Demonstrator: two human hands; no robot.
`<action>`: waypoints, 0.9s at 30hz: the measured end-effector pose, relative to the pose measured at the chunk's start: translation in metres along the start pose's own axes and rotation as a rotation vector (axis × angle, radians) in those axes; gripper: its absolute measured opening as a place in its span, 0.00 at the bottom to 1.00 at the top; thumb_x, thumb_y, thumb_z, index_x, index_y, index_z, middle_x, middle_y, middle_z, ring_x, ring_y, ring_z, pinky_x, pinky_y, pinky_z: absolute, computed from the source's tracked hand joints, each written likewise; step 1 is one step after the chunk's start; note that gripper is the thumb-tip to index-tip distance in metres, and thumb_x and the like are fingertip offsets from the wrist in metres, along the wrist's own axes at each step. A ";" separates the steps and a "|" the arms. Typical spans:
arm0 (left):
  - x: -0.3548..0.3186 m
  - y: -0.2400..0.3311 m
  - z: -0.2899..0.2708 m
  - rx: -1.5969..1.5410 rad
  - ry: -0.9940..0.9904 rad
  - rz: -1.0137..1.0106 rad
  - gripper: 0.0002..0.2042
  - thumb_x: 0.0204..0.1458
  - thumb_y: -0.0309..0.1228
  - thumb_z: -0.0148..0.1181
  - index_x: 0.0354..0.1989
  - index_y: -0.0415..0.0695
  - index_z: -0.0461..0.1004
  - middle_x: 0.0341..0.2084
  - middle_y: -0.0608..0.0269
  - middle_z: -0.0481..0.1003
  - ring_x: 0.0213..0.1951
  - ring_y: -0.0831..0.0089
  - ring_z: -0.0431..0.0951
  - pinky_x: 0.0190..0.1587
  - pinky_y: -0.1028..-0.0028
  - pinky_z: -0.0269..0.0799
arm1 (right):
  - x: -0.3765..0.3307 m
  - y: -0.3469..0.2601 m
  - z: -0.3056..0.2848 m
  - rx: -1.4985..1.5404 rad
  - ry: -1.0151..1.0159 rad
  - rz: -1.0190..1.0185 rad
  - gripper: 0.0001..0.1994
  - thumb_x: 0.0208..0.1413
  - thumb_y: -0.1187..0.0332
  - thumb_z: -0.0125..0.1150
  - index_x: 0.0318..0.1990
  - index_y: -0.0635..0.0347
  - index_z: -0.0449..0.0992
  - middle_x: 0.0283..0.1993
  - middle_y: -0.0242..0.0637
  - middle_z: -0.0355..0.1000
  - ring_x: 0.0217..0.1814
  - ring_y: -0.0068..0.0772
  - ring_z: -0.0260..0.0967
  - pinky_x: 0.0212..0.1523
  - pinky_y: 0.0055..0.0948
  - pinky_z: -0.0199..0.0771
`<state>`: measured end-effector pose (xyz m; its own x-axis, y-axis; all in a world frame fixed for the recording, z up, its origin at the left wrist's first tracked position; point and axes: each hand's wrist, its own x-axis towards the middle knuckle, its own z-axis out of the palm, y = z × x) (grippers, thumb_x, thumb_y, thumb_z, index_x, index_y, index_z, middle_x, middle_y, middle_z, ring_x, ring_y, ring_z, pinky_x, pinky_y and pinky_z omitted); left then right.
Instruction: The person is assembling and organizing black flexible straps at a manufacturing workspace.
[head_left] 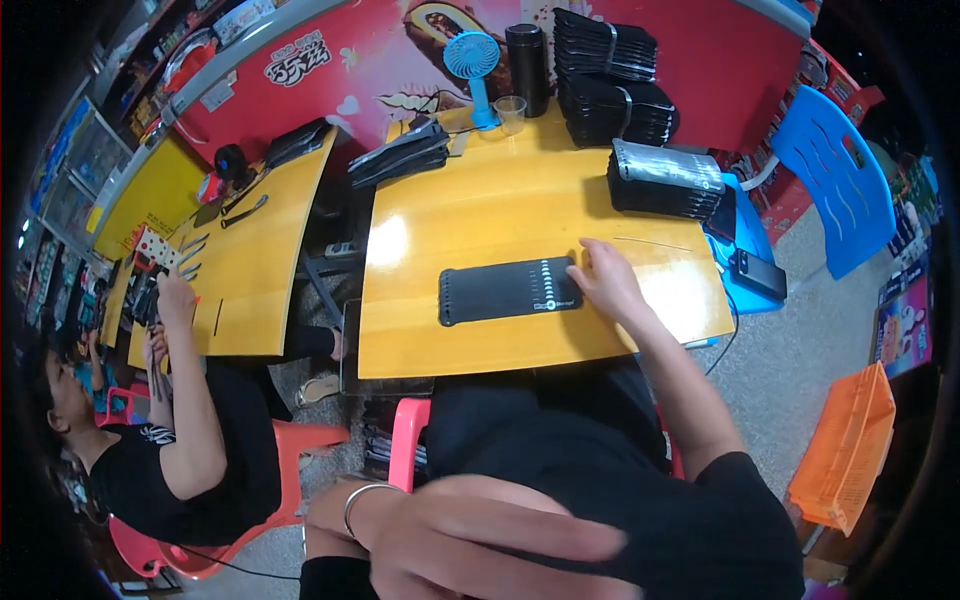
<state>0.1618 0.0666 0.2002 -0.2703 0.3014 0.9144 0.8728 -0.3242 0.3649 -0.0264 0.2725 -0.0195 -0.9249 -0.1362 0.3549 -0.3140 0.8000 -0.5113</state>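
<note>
A flat black rectangular piece (pixel 490 292) lies on the yellow table, with white printed marks near its right end and a row of small notches or holes along its left end. At that right end rests my right hand (pixel 608 278), its thumb touching the edge and its fingers apart. Large and close at the bottom of the view is my left hand (pixel 490 535), a silver bangle on its wrist. Its fingers stretch rightward over my lap, holding nothing visible.
A stack of black pieces (pixel 665 180) stands at the table's back right, before banded black bundles (pixel 615 105). A blue fan (pixel 480 80), plastic cup (pixel 510 115) and black bottle (pixel 527 70) line the back. Left, a co-worker (pixel 190 440) sits at another table. A phone (pixel 758 274) lies on a blue chair.
</note>
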 end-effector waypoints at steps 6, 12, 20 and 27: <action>-0.086 -0.043 -0.061 0.912 -0.158 -0.375 0.08 0.51 0.29 0.54 0.23 0.41 0.68 0.37 0.53 0.75 0.44 0.51 0.74 0.48 0.59 0.69 | 0.025 -0.018 0.025 -0.087 -0.031 0.164 0.15 0.53 0.59 0.61 0.38 0.63 0.74 0.30 0.50 0.75 0.36 0.52 0.74 0.39 0.43 0.73; -0.163 -0.118 -0.092 0.887 -0.041 -0.865 0.11 0.53 0.35 0.58 0.38 0.40 0.72 0.53 0.47 0.70 0.59 0.50 0.65 0.59 0.54 0.60 | 0.026 -0.030 0.030 -0.290 -0.014 0.156 0.18 0.52 0.52 0.61 0.26 0.60 0.74 0.23 0.45 0.75 0.28 0.49 0.74 0.31 0.43 0.74; -0.189 -0.144 -0.079 1.133 -0.570 -0.968 0.33 0.56 0.46 0.52 0.67 0.44 0.54 0.67 0.46 0.49 0.69 0.49 0.46 0.68 0.55 0.41 | 0.015 -0.031 0.022 -0.087 0.040 0.006 0.14 0.53 0.60 0.63 0.25 0.61 0.73 0.20 0.46 0.71 0.24 0.48 0.71 0.25 0.40 0.69; -0.206 -0.147 -0.094 0.951 -0.075 -0.929 0.39 0.58 0.50 0.50 0.67 0.32 0.45 0.67 0.40 0.49 0.68 0.49 0.48 0.68 0.62 0.44 | 0.011 -0.102 -0.027 0.113 0.127 -0.462 0.14 0.46 0.66 0.69 0.21 0.58 0.67 0.17 0.38 0.65 0.18 0.37 0.67 0.19 0.31 0.64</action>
<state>0.0507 -0.0319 -0.0250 -0.9199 0.1264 0.3713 0.3282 0.7663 0.5523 0.0012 0.2057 0.0576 -0.6521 -0.3838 0.6538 -0.7131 0.6032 -0.3572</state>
